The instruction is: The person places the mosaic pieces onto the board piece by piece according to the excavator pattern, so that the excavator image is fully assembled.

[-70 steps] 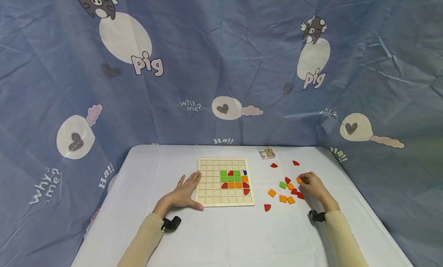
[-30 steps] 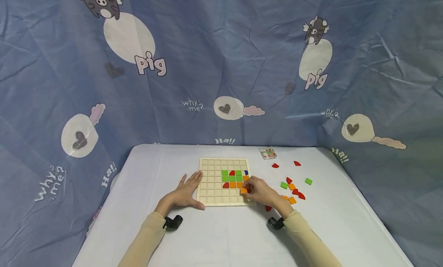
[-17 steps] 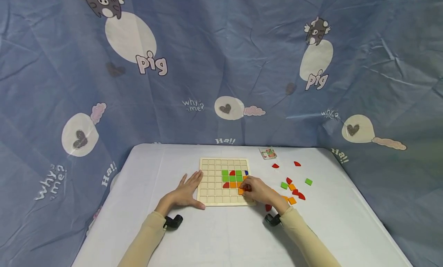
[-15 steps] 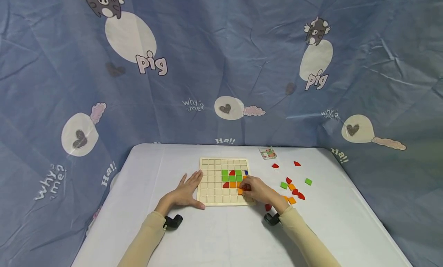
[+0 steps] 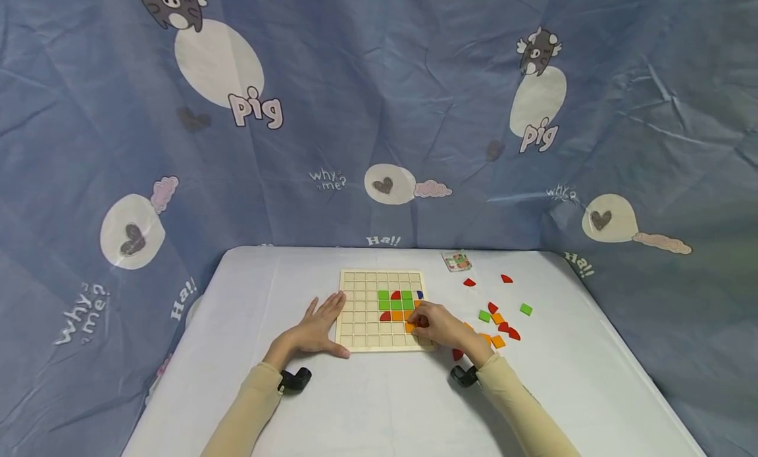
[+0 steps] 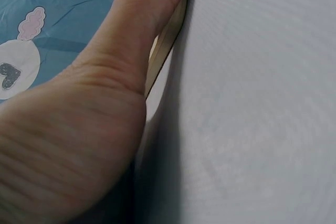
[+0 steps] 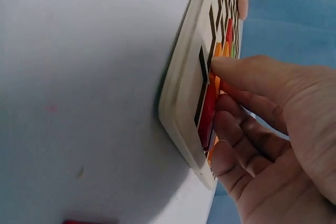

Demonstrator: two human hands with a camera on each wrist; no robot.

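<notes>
A pale wooden grid board [image 5: 361, 342] lies on the table with green, orange, red and blue pieces in some of its cells. My left hand [image 5: 310, 330] rests at the board's left edge, fingers spread and thumb at the near corner; the left wrist view shows the thumb [image 6: 123, 40] beside the board's edge [image 6: 165, 40]. With thumb and fingertips, my right hand [image 5: 441, 325] pinches an orange square tile [image 5: 409, 327] at the board, just below the orange row. In the right wrist view, a red quarter-circle piece [image 7: 207, 116] lies by those fingertips, which partly hide the tile.
Right of the board lie several loose pieces, among them a green square [image 5: 526, 309], an orange square [image 5: 498, 341] and a red quarter-circle [image 5: 506, 279]. A picture card [image 5: 456, 261] is behind them. A blue printed cloth [image 5: 331, 115] hangs beyond the table.
My right hand has come left from the loose pieces to the board, bringing an orange tile, then shifted it slightly left. A green square at the right is uncovered. My left hand has stayed put.
</notes>
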